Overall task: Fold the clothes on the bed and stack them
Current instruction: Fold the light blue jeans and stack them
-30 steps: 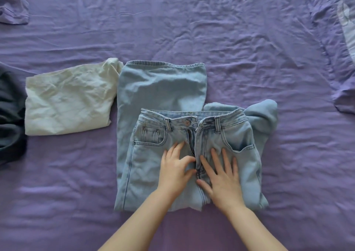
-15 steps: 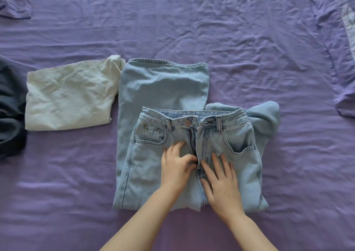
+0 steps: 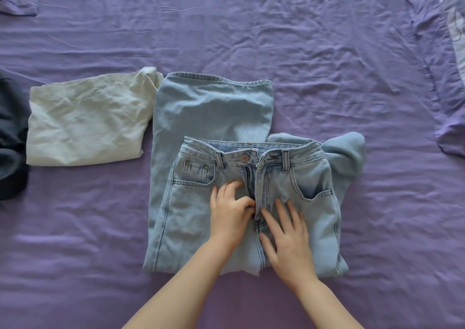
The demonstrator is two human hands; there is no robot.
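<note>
Two hands on the light blue jeans (image 3: 206,117), folded mid-frame on the purple bed (image 3: 327,52): left hand (image 3: 230,218) with curled fingers pinching the fly, right hand (image 3: 289,240) flat, fingers spread. Folded cream garment (image 3: 85,125) sits left.

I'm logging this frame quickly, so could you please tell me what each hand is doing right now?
Left hand: fingers curled, pinching the fly of the jeans.
Right hand: open, fingers straight, pressing flat on the jeans.
</note>
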